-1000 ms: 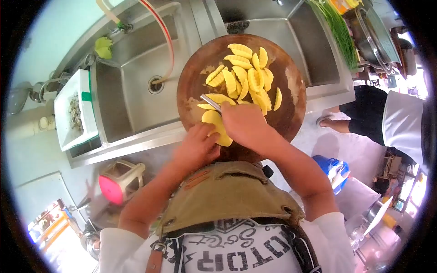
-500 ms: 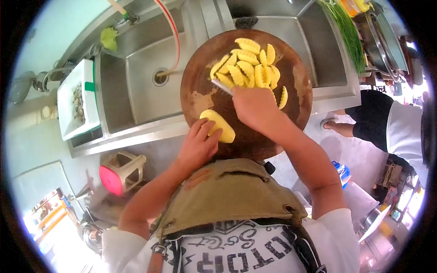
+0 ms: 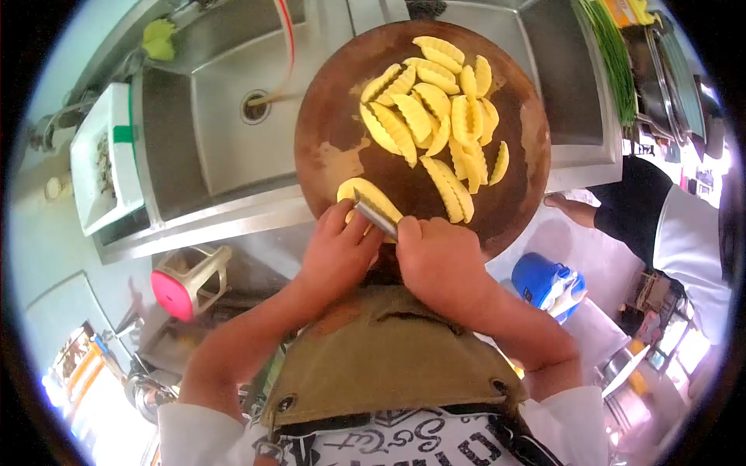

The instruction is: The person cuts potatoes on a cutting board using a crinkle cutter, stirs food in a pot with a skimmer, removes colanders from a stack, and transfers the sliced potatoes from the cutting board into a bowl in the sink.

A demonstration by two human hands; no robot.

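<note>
A round brown board [image 3: 334, 101] carries several yellow crinkle-cut pieces [image 3: 416, 116] across its upper and right parts. Near its lower left edge lies a peeled yellow potato-like piece [image 3: 365, 186], with my left hand [image 3: 338, 245] gripping it from below, fingers curled on its side. My right hand [image 3: 443, 252] is closed round the handle of a metal cutter [image 3: 376, 217], whose blade rests on that piece. The two hands are close together, the right one beside the left. The handle itself is mostly hidden in my fingers.
Behind the board are two steel sinks [image 3: 225, 147]. A white tray [image 3: 116, 155] stands at the left, green stalks [image 3: 610, 70] at the upper right. Below are a pink-topped stool [image 3: 172, 295] and a blue bucket [image 3: 536, 276]. Another person [image 3: 633, 202] stands at the right.
My right hand with the cutter has moved down and left from the cut pieces to the piece under my left hand. The cut pieces now lie more spread out on the board.
</note>
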